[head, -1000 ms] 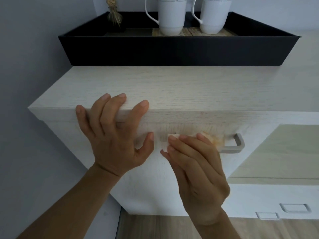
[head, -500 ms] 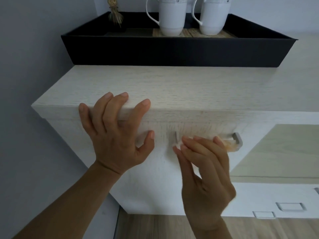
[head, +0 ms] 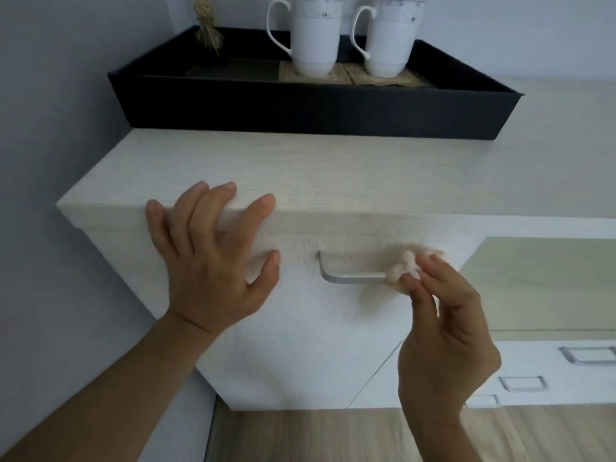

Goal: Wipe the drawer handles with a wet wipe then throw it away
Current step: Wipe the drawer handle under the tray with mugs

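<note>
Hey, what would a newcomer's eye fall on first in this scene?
The right hand pinches a crumpled wet wipe against the right end of the silver drawer handle, mid-frame. The left hand rests on the top edge of the cabinet. At the back, a black tray carries one white mug beside a second white mug.

A single wide-angle view was taken from the head, aimed forward and downward, close to the drawer handle of the cabinet.

wet wipe blurred — drawer handle right end hidden behind it, mugs cropped above
</note>
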